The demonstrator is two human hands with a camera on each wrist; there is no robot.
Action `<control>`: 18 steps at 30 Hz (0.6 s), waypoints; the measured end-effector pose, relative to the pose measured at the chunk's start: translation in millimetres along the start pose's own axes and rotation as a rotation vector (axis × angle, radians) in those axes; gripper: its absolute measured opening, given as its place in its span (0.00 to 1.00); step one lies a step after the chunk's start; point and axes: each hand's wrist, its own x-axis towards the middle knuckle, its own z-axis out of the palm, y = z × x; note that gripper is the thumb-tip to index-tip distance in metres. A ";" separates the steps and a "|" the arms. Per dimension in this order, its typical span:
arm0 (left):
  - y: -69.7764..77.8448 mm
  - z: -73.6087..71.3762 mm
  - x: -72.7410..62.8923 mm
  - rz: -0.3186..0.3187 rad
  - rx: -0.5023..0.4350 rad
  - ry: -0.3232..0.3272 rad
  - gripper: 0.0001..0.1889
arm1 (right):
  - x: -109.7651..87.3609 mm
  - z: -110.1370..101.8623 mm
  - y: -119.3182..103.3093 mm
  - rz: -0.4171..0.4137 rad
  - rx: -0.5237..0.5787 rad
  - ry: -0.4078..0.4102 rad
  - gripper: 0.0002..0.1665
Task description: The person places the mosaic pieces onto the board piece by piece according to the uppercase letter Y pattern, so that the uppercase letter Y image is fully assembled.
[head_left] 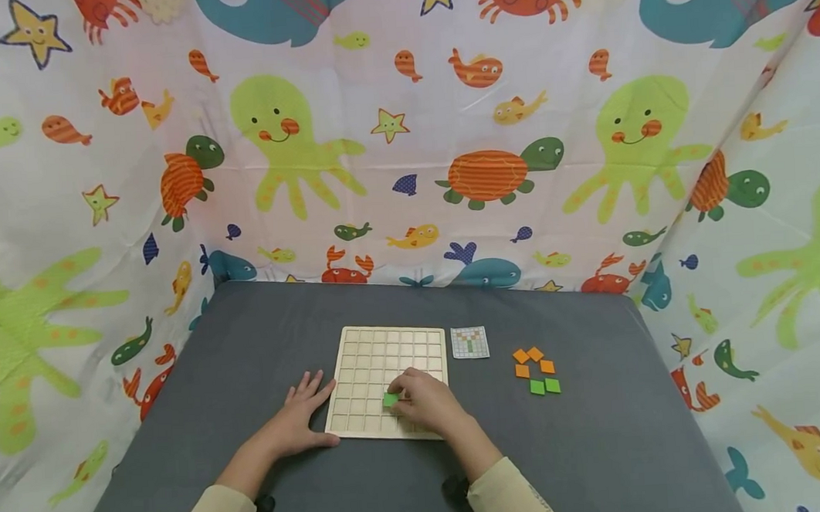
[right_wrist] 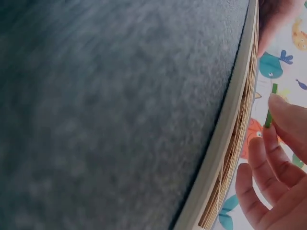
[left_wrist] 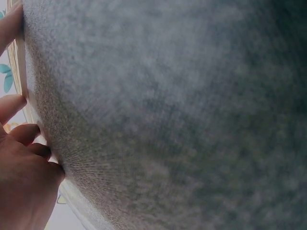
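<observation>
One of the hands point(head_left: 428, 402) partly hides a green tile point(head_left: 389, 400) and gridded board point(head_left: 360, 367).

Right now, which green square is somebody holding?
The green square over the wooden board: the right hand pinches it. The other two green squares lie side by side on the grey table, untouched.

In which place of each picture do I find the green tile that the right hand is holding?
Head: lower middle, the green tile is pinched by the right hand over the wooden board.
Left wrist: not in this picture.
Right wrist: near the right edge, above mid-height, a thin green strip at the thumb.
Shared landmark: the wooden board, partly seen in both wrist views.
</observation>
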 end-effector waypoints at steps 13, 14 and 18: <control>-0.7 -0.9 2.5 -0.034 -0.008 -0.021 0.59 | 3.9 9.6 -7.3 0.042 -0.050 -0.049 0.13; -1.1 -0.8 2.8 -0.035 -0.012 -0.021 0.59 | 4.4 9.9 -7.0 0.042 -0.047 -0.048 0.13; -2.6 -0.2 3.0 -0.034 -0.011 -0.017 0.59 | 6.0 10.7 -5.0 0.040 -0.034 -0.052 0.12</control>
